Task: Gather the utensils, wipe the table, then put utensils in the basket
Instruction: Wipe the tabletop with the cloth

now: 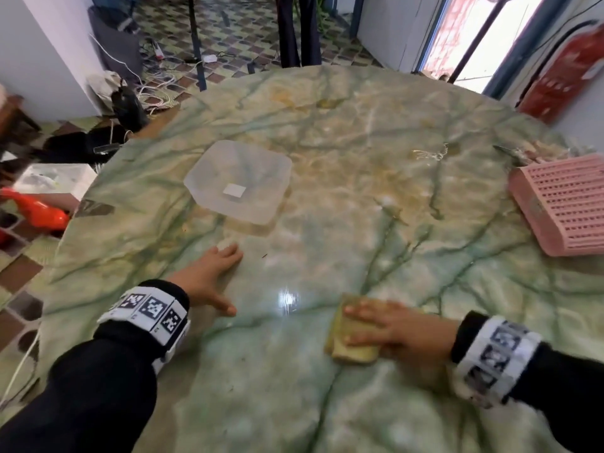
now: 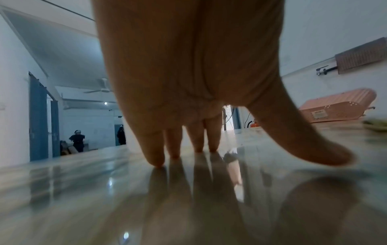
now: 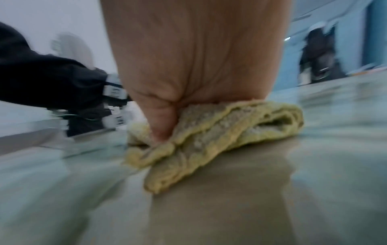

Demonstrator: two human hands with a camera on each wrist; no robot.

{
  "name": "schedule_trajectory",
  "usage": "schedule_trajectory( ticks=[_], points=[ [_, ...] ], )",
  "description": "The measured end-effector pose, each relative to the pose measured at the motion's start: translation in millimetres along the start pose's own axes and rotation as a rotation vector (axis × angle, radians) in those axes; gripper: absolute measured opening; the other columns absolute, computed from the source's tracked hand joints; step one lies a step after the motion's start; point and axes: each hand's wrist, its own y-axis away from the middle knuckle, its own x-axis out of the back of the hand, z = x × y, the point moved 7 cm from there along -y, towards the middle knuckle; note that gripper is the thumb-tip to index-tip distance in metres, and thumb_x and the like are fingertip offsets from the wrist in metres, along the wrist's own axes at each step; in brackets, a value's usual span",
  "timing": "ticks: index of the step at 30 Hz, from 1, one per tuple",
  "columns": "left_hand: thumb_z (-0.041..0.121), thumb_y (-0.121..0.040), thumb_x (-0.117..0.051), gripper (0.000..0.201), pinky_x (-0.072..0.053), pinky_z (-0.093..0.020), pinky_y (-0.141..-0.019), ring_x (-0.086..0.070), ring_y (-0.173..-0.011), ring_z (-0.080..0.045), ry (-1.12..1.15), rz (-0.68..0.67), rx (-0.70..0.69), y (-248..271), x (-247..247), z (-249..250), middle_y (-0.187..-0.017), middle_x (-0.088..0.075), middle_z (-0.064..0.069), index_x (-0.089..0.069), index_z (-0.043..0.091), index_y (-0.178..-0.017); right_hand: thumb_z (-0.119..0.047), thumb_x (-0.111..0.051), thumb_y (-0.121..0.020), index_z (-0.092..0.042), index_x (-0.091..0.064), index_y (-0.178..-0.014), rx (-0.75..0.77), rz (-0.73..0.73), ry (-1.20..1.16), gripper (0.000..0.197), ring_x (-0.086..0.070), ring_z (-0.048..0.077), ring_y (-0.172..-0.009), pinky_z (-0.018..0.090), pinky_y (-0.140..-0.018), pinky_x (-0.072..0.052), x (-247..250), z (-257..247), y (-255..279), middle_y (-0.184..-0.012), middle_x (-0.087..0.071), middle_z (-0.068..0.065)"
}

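Observation:
My right hand [image 1: 385, 325] lies flat on a folded yellow cloth [image 1: 346, 351] at the near right of the green marble table [image 1: 343, 132]. In the right wrist view the thumb [image 3: 161, 119] presses into the cloth [image 3: 220, 132], and the picture is motion-blurred. My left hand [image 1: 212, 276] rests open on the tabletop at the near left, fingers [image 2: 155, 149] spread and touching the surface. A pink slatted basket [image 1: 562, 204] sits at the table's right edge, also seen in the left wrist view [image 2: 335, 109]. Blurred utensils [image 1: 511, 153] lie just behind it.
A translucent square plastic container [image 1: 238, 181] stands left of the table's centre, beyond my left hand. A red fire extinguisher [image 1: 568, 70] hangs on the wall at the far right. Cables, bags and boxes clutter the tiled floor [image 1: 108, 103] left of the table.

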Motion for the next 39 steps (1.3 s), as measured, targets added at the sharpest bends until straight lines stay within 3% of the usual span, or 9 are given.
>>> schedule_trajectory(
  ticks=[2, 6, 8, 17, 22, 25, 27, 32, 39],
  points=[
    [0.030, -0.064, -0.083, 0.124, 0.000, -0.034, -0.117, 0.014, -0.144, -0.024, 0.017, -0.074, -0.006, 1, -9, -7, -0.156, 0.015, 0.001, 0.008, 0.014, -0.148, -0.049, -0.018, -0.097, -0.033, -0.031, -0.139, -0.107, 0.107, -0.031, 0.046, -0.025, 0.031, -0.135, 0.023, -0.115, -0.011, 16, 60, 8, -0.149, -0.021, 0.018],
    [0.029, -0.064, -0.083, 0.128, 0.001, -0.036, -0.117, 0.017, -0.143, -0.025, 0.002, -0.104, -0.013, 0, -11, -7, -0.155, 0.018, 0.002, 0.013, 0.014, -0.147, -0.031, -0.038, -0.093, -0.022, -0.010, -0.148, -0.841, 0.214, -0.120, 0.062, -0.005, 0.033, -0.144, 0.030, -0.116, -0.005, 65, 177, -7, -0.155, -0.003, 0.022],
    [0.029, -0.064, -0.083, 0.127, 0.001, -0.036, -0.117, 0.017, -0.143, -0.024, 0.007, -0.103, -0.014, 0, -10, -6, -0.155, 0.018, 0.002, 0.012, 0.015, -0.147, -0.023, -0.042, -0.095, -0.026, -0.016, -0.148, -0.969, 0.280, -0.101, 0.059, -0.006, 0.032, -0.145, 0.033, -0.117, -0.006, 85, 181, -36, -0.156, -0.006, 0.019],
    [0.028, -0.063, -0.084, 0.127, 0.001, -0.034, -0.116, 0.017, -0.143, -0.023, 0.055, -0.072, -0.034, 1, -10, -10, -0.156, 0.016, 0.002, 0.011, 0.012, -0.147, -0.030, -0.034, -0.097, -0.042, -0.009, -0.146, -0.469, 0.099, 0.014, 0.056, 0.005, 0.018, -0.146, 0.049, -0.115, -0.011, 42, -5, -118, -0.158, 0.010, -0.004],
    [0.027, -0.062, -0.085, 0.128, 0.001, -0.034, -0.117, 0.015, -0.144, -0.024, 0.057, -0.059, -0.034, 0, -9, -11, -0.156, 0.015, 0.002, 0.010, 0.012, -0.147, -0.053, -0.016, -0.094, -0.035, -0.017, -0.147, -0.080, 0.061, -0.005, 0.056, -0.004, 0.015, -0.143, 0.027, -0.109, -0.009, 14, -23, -47, -0.156, 0.000, 0.006],
    [0.027, -0.062, -0.085, 0.128, 0.001, -0.033, -0.116, 0.015, -0.144, -0.024, 0.059, -0.053, -0.031, 0, -9, -11, -0.156, 0.015, 0.003, 0.010, 0.012, -0.147, -0.058, -0.013, -0.095, -0.039, -0.025, -0.138, -0.248, 0.222, -0.032, 0.049, -0.030, 0.033, -0.127, 0.032, -0.113, -0.021, 24, 88, 1, -0.134, -0.041, 0.030],
    [0.027, -0.062, -0.085, 0.128, 0.002, -0.032, -0.116, 0.015, -0.144, -0.023, 0.058, -0.050, -0.023, 0, -8, -11, -0.156, 0.015, 0.003, 0.010, 0.012, -0.147, -0.062, -0.023, -0.088, -0.048, -0.021, -0.135, -0.548, 0.280, -0.085, 0.049, -0.030, 0.045, -0.132, 0.052, -0.110, -0.022, 40, 170, 31, -0.136, -0.034, 0.039],
    [0.025, -0.060, -0.086, 0.129, 0.001, -0.034, -0.117, 0.013, -0.144, -0.024, 0.066, -0.044, 0.014, -1, -8, -11, -0.156, 0.013, 0.002, 0.007, 0.009, -0.147, -0.024, -0.043, -0.094, -0.023, -0.016, -0.149, -1.082, 0.326, -0.137, 0.061, -0.010, 0.036, -0.144, 0.038, -0.117, -0.010, 89, 244, 25, -0.155, -0.007, 0.021],
    [0.021, -0.058, -0.087, 0.129, -0.002, -0.033, -0.116, 0.011, -0.144, -0.025, 0.064, -0.036, 0.046, -2, -7, -9, -0.156, 0.012, 0.000, 0.006, 0.007, -0.146, -0.042, -0.021, -0.078, -0.024, -0.017, -0.148, -0.587, 0.174, 0.035, 0.073, -0.015, 0.028, -0.144, 0.030, -0.116, -0.009, 93, 124, -102, -0.155, -0.013, 0.016]
  ],
)
